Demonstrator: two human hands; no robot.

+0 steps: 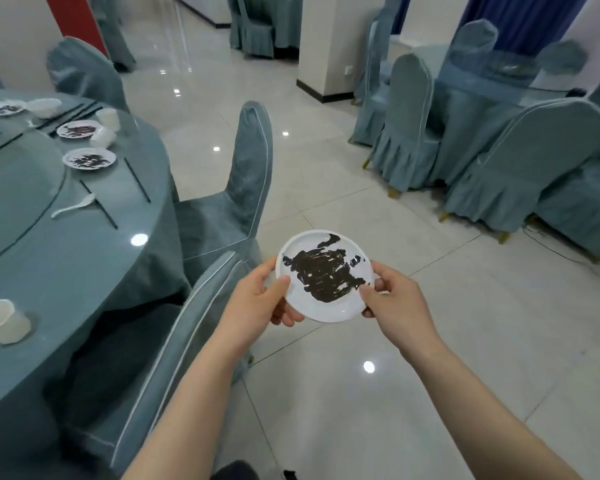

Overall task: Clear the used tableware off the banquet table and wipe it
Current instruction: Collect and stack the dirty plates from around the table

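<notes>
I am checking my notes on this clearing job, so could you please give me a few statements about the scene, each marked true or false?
1. Both hands hold the soiled plate, left hand on its left rim, right hand on its right. True.
2. That plate is over the banquet table. False: it is over the tiled floor.
3. Three smeared plates remain on the table, such as the nearest one. True.
4. The white spoon lies in a bowl. False: it lies on the table.
5. A white cup sits near the table's edge. True.
</notes>
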